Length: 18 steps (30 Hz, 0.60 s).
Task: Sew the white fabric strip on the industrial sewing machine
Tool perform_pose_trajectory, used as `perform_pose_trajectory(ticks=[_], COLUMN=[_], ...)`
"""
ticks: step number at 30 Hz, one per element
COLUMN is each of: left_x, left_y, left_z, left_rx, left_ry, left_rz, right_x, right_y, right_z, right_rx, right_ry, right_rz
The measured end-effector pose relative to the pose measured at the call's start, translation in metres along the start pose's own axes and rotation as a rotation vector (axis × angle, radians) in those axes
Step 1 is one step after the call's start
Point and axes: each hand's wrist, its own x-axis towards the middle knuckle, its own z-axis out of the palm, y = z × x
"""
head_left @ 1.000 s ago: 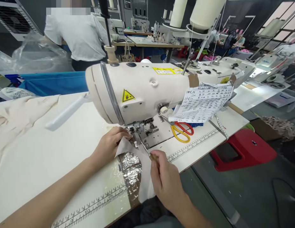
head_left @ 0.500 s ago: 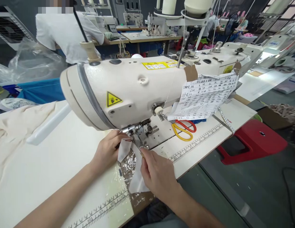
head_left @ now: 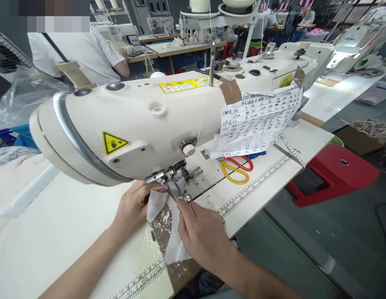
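In the head view a white sewing machine (head_left: 130, 120) stands before me, its presser foot and needle parts (head_left: 177, 174) low under the head. My left hand (head_left: 132, 207) is closed at the left of the foot, fingers pinching a white fabric piece (head_left: 157, 203); its fingertips are partly hidden. My right hand (head_left: 203, 232) is closed just in front of the foot, thumb and forefinger on a slim metal tool (head_left: 172, 192) that points at the foot; its exact kind is unclear. White fabric also hangs below, beside the right fingers, over clear plastic film (head_left: 163, 226).
Red-and-yellow-handled scissors (head_left: 235, 170) lie on the machine bed's right. A handwritten sheet (head_left: 258, 122) is taped to the machine. Printed rulers (head_left: 255, 180) run along the table edge. A red stool (head_left: 333, 174) stands at right; a person in a white shirt (head_left: 71, 54) is behind.
The view has shifted, so the machine head looks larger and further left. Both hands stay close to the presser foot, still closed, with the fabric between them.
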Motion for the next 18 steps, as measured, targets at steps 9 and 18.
perform_pose_trajectory(ticks=[9, 18], left_x=[0.0002, -0.0039], left_y=[0.0016, -0.0008], left_z=[-0.0018, 0.0028], left_rx=[0.046, 0.125], left_ry=[-0.029, -0.089], left_rz=[0.013, -0.065], right_x=[0.0018, -0.0001], right_y=[-0.0002, -0.0016], right_z=[0.0003, 0.0026], right_rx=[-0.011, -0.065], right_ry=[-0.014, -0.005], right_rz=[0.002, -0.022])
